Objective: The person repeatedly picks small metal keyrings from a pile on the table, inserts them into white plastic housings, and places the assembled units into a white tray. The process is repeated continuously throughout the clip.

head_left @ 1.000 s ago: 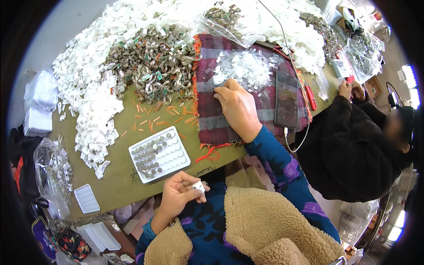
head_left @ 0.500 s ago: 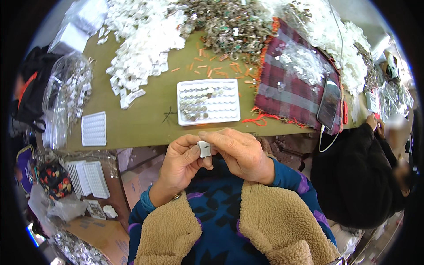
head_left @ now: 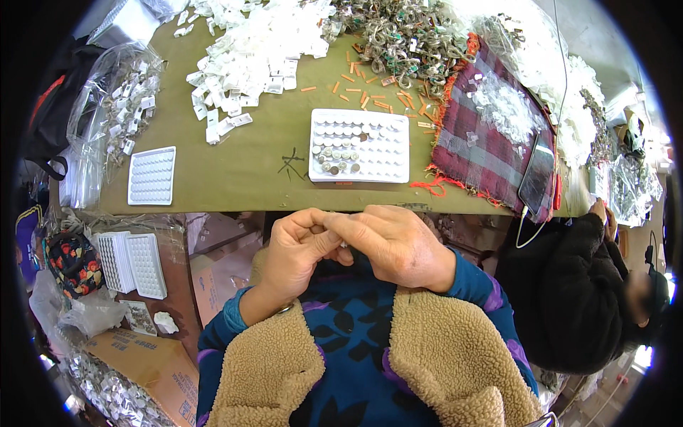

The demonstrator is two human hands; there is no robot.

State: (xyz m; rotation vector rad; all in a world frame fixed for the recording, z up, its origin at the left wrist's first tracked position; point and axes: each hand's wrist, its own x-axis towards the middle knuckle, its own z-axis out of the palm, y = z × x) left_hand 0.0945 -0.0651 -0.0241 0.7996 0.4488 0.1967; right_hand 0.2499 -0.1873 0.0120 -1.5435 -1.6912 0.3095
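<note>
Head view, looking down. The olive table (head_left: 235, 164) spans the upper half of the frame; its near edge runs left to right just above the hands, and a bare strip of tabletop lies between that edge and the white compartment tray (head_left: 360, 145) at centre. A second, smaller white tray (head_left: 151, 175) sits at the left, with open surface between the two. The upper frame is crowded: a heap of white plastic pieces (head_left: 249, 50) at upper left, a pile of metallic parts (head_left: 413, 35) at upper centre, scattered orange strips (head_left: 370, 96) between them, and a plaid cloth (head_left: 491, 142) at right bearing a dark phone (head_left: 537, 178). A second person in a black jacket (head_left: 576, 299) fills the right edge, partly cut off.

The left hand (head_left: 295, 252) and right hand (head_left: 395, 245) meet below the table edge, fingertips pressed together around a small pale piece (head_left: 343, 244). It is almost wholly covered by the fingers, so its shape cannot be made out. Stacked white trays (head_left: 131, 263) stand at lower left beside a cardboard box (head_left: 142, 363).
</note>
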